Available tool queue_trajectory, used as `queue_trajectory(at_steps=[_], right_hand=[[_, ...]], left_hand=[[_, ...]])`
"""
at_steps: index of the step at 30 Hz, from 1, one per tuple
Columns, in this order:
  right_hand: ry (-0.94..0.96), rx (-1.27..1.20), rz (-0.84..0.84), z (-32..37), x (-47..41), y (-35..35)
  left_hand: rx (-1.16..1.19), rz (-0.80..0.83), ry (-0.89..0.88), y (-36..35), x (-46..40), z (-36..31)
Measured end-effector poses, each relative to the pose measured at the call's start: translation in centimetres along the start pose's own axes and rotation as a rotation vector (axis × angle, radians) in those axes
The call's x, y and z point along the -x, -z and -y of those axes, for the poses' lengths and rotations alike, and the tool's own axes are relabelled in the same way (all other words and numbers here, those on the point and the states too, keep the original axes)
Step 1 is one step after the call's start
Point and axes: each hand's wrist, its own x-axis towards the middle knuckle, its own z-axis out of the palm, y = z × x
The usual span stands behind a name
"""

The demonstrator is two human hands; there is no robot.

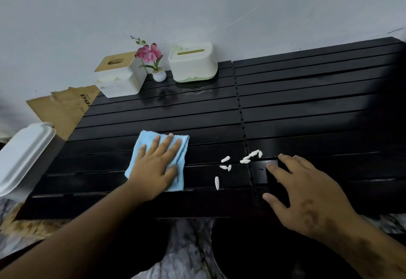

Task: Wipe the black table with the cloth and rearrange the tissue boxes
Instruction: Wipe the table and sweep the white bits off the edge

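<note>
My left hand [154,169] lies flat, fingers spread, pressing a light blue cloth [145,144] onto the black slatted table [307,103] near its front edge. My right hand [307,197] rests on the table to the right, fingers apart, holding nothing. Several small white crumbs [239,162] are scattered on the slats between the two hands. At the back left stand two tissue boxes: a white one with a wooden lid [119,74] and a cream one with a green base [193,62].
A small pink potted flower [153,61] stands between the tissue boxes against the pale wall. Flattened cardboard [63,107] leans off the table's left edge. A white lidded bin [24,155] stands at the left. Marbled floor shows below the front edge.
</note>
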Motion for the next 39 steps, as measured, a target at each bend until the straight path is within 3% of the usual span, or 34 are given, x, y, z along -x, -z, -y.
queue_trajectory(at_steps=[6,12,16,22,26,33,39], right_hand=[[0.018,-0.033,0.018,0.2,0.2,0.5],[0.010,-0.070,0.023,0.4,0.1,0.8],[0.013,-0.078,0.023,0.4,0.2,0.9],[0.020,-0.066,0.029,0.5,0.3,1.0],[0.020,-0.073,0.034,0.6,0.4,1.3],[0.028,-0.104,0.050,0.7,0.6,1.5],[0.011,-0.208,0.030,0.3,1.1,1.4]], left_hand=[[-0.038,0.019,0.071,-0.9,2.3,-5.4],[-0.059,0.038,-0.111,-1.4,1.5,-11.7],[-0.052,0.042,-0.087,-0.8,1.2,-8.0],[-0.025,0.112,0.079,1.1,0.0,3.0],[-0.062,0.097,0.059,1.1,-1.3,5.9],[-0.053,0.073,0.031,1.6,-6.6,2.0],[-0.056,0.074,-0.048,1.5,-15.4,-7.8]])
